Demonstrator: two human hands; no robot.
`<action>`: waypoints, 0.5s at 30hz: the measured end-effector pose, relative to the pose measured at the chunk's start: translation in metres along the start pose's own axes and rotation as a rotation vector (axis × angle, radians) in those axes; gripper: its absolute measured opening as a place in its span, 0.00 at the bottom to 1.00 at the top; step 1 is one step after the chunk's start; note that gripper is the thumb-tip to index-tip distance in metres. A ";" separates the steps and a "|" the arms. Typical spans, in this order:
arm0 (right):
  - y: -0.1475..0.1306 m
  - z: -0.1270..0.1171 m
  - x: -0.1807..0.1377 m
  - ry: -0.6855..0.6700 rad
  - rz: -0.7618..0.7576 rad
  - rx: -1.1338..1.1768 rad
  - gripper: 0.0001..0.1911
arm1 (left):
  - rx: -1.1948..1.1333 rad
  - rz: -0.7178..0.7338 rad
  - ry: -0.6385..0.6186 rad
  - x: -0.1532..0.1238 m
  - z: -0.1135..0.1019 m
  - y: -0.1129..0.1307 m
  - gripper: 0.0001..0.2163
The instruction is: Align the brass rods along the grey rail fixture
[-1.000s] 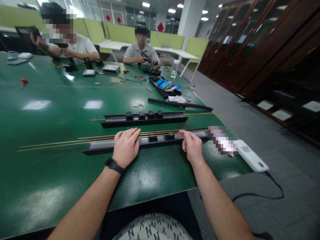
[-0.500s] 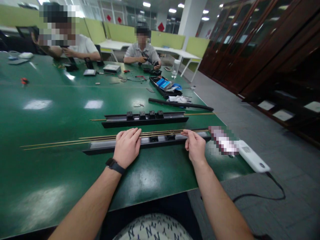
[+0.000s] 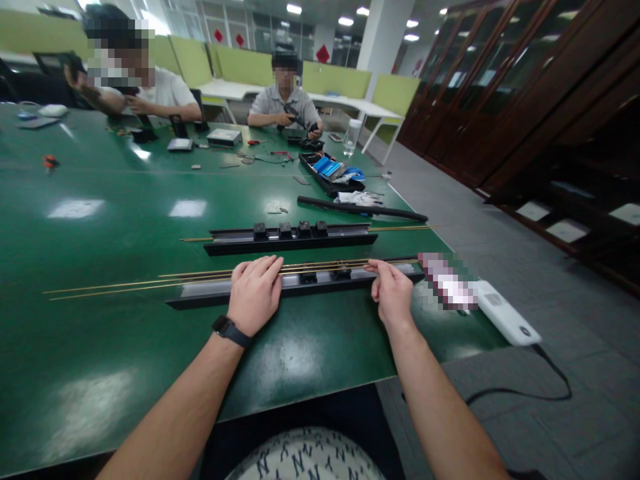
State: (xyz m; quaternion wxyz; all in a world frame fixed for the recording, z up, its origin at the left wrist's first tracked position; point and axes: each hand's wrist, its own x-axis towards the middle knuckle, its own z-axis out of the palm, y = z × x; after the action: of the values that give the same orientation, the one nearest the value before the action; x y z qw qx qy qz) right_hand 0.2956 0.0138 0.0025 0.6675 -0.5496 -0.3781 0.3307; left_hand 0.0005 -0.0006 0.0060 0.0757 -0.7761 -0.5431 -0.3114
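Several thin brass rods [image 3: 125, 285] run lengthwise over a black channel [image 3: 200, 301] with a pale inner strip, sticking out far past its left end. My left hand [image 3: 256, 290], with a dark watch on the wrist, is curled over the rods and channel, fingers together, the fingertips partly hidden. Thumb and bent fingers of my right hand [image 3: 393, 288] pinch the rods near the channel's right part. Between the hands, black blocks [image 3: 342, 271] sit in the channel under the rods. Just beyond lies a second black channel [image 3: 290, 245] with several black blocks [image 3: 304, 230].
To the right lie a blurred phone-like object [image 3: 447, 280] and a white power strip [image 3: 507, 313] with a cable. Farther back are a long black strip [image 3: 360, 209], gloves [image 3: 359, 199] and a black tray [image 3: 330, 185]. Two people sit across the green table [image 3: 125, 177].
The left ends of the longest rods have slid slightly to the right, and my right hand has shifted a little the same way. My left hand stays nearly still.
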 end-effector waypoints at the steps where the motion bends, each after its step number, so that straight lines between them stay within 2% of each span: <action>1: 0.000 0.000 -0.001 -0.015 0.000 -0.003 0.18 | 0.002 -0.001 0.001 0.000 0.000 0.000 0.17; 8: 0.001 -0.001 -0.006 -0.187 -0.014 -0.054 0.22 | 0.013 -0.004 -0.001 0.000 0.000 0.000 0.16; 15: 0.002 -0.002 -0.005 -0.195 -0.016 -0.064 0.22 | -0.001 -0.015 -0.010 0.000 0.000 0.000 0.17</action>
State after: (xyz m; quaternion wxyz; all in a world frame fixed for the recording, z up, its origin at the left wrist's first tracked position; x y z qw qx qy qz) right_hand 0.2944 0.0090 -0.0002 0.6124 -0.5326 -0.4562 0.3650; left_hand 0.0007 -0.0007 0.0061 0.0703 -0.7737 -0.5489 -0.3084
